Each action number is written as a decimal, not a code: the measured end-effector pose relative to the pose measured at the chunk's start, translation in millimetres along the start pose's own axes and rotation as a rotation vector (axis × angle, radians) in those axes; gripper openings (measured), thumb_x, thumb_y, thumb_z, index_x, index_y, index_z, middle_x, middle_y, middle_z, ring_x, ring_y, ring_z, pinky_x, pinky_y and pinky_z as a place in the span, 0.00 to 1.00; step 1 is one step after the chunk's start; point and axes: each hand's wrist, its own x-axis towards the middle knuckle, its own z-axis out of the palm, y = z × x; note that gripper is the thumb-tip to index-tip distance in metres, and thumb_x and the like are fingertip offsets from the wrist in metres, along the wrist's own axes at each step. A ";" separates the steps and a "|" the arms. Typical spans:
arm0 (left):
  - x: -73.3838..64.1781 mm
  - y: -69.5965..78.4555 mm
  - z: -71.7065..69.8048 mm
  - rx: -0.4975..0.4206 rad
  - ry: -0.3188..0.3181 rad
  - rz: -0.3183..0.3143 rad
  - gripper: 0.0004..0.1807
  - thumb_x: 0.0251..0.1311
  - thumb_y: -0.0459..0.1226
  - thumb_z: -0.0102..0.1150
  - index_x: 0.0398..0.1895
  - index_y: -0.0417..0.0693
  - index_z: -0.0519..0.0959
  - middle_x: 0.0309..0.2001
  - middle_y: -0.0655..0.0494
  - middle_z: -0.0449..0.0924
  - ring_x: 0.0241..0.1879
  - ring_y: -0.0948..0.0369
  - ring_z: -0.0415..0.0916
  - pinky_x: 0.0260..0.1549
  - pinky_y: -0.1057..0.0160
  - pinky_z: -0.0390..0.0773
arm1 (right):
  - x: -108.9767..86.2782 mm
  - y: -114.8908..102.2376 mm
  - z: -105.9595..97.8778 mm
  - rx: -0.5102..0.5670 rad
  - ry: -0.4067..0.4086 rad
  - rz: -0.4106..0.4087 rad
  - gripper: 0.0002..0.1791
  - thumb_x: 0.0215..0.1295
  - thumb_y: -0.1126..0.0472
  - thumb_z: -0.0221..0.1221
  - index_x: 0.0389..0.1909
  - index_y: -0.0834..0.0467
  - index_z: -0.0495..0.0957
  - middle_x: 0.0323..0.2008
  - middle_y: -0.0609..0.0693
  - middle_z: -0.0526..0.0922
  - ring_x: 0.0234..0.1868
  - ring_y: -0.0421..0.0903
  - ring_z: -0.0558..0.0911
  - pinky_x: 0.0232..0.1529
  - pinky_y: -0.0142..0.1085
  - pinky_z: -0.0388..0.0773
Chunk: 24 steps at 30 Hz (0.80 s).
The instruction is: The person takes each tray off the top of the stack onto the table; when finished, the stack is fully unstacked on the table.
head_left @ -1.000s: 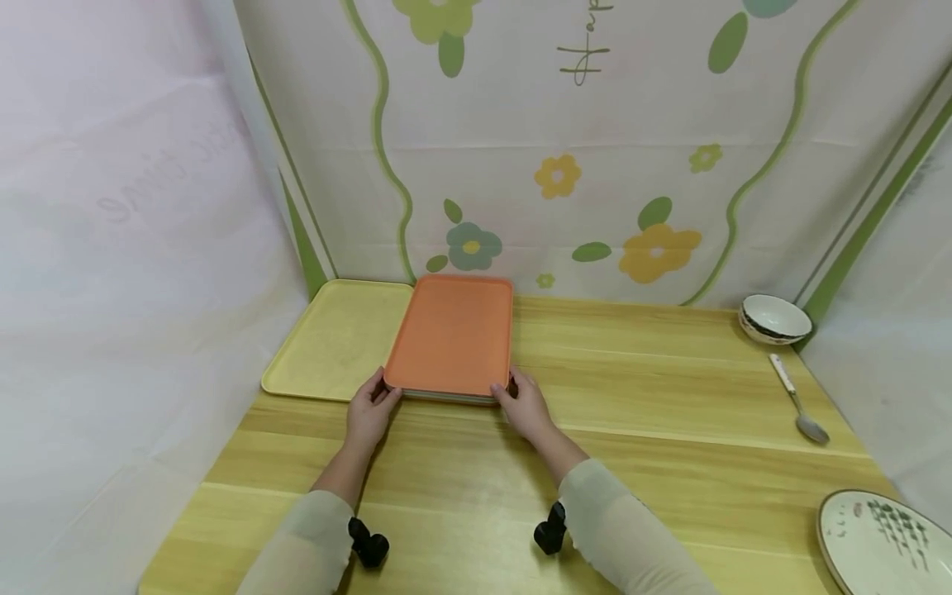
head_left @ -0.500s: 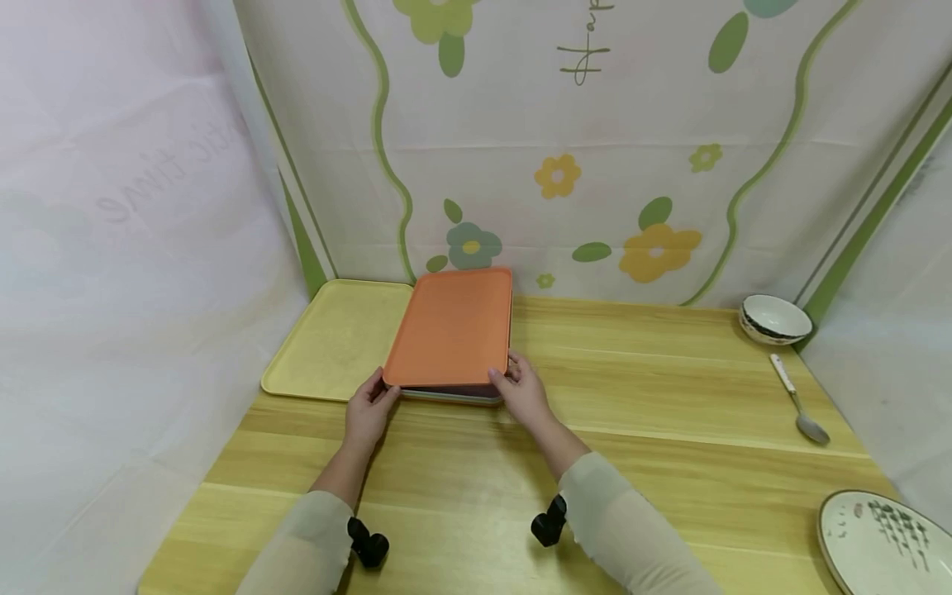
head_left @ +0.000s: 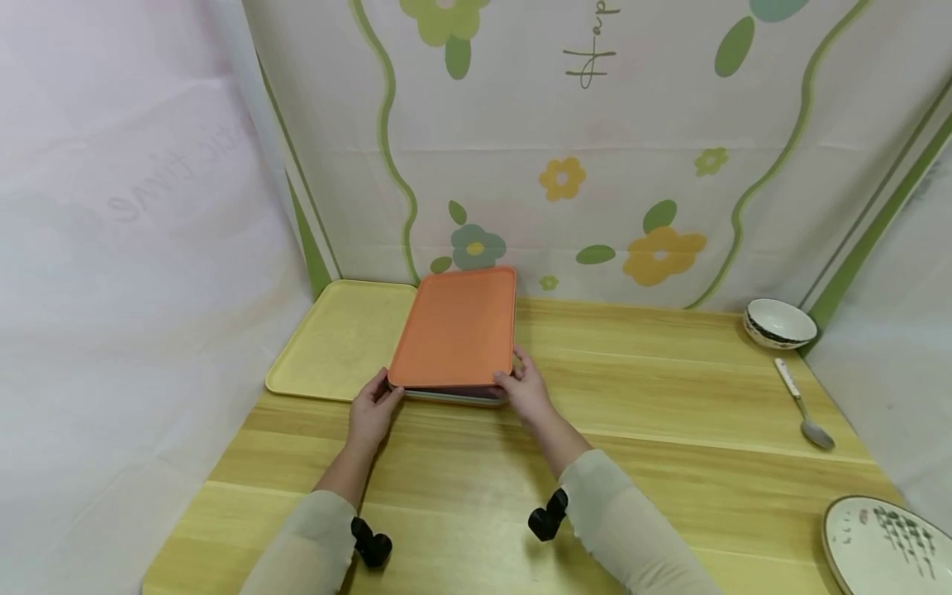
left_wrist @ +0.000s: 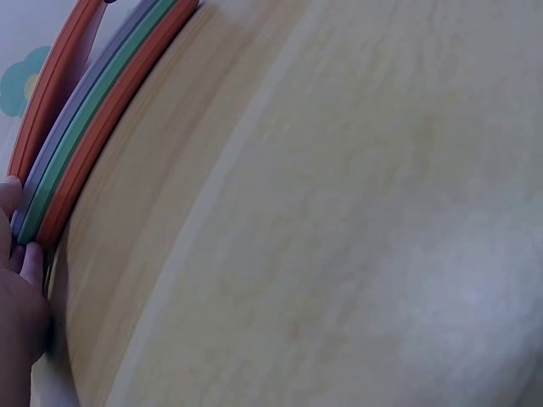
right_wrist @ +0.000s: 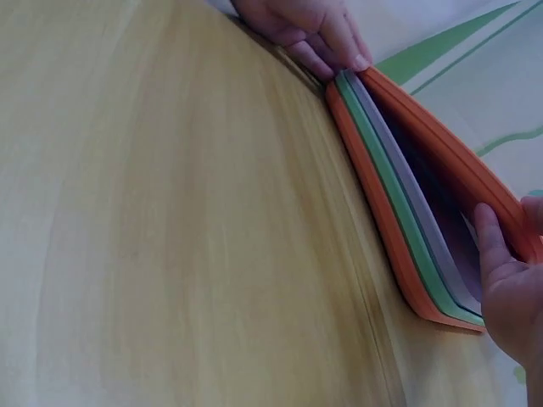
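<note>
Two hands (head_left: 370, 416) (head_left: 530, 397) at top tray (head_left: 455, 326) (right higher)

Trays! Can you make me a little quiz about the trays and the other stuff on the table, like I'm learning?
1. True or false: the top orange tray lies flat on the stack.
2. Which tray comes right under it?
a) green
b) purple
c) yellow
3. Fill in: the spoon lies between the bowl and the ____.

Key:
1. False: its right side, by the right hand, is raised.
2. b, the purple tray.
3. Plate.
</note>
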 end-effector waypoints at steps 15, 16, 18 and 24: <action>-0.4 -11.7 4.6 0.103 0.034 0.216 0.34 0.62 0.31 0.62 0.69 0.26 0.61 0.67 0.26 0.60 0.64 0.37 0.67 0.62 0.51 0.75 | -16.1 -20.7 -54.4 0.112 -0.059 -0.030 0.39 0.73 0.72 0.48 0.78 0.53 0.43 0.67 0.68 0.64 0.47 0.40 0.82 0.52 0.32 0.82; -0.8 -11.6 4.9 0.102 0.035 0.217 0.35 0.62 0.32 0.63 0.69 0.26 0.62 0.67 0.26 0.59 0.64 0.36 0.67 0.62 0.51 0.75 | -18.4 -22.0 -60.1 0.108 -0.063 -0.032 0.39 0.73 0.72 0.48 0.78 0.52 0.42 0.67 0.68 0.64 0.48 0.40 0.82 0.52 0.32 0.82; -0.6 -11.4 5.3 0.106 0.039 0.199 0.35 0.62 0.33 0.63 0.68 0.26 0.62 0.67 0.26 0.59 0.63 0.36 0.67 0.62 0.50 0.75 | -23.2 -24.1 -72.0 0.096 -0.073 -0.038 0.39 0.73 0.71 0.48 0.79 0.52 0.41 0.68 0.67 0.63 0.48 0.39 0.82 0.54 0.33 0.82; 1.5 -5.7 5.1 0.242 0.041 0.084 0.33 0.62 0.30 0.61 0.69 0.26 0.62 0.68 0.30 0.60 0.67 0.38 0.63 0.68 0.44 0.67 | -38.5 -25.4 -107.8 0.071 -0.070 -0.040 0.41 0.74 0.69 0.50 0.79 0.52 0.39 0.62 0.58 0.67 0.48 0.37 0.82 0.56 0.33 0.81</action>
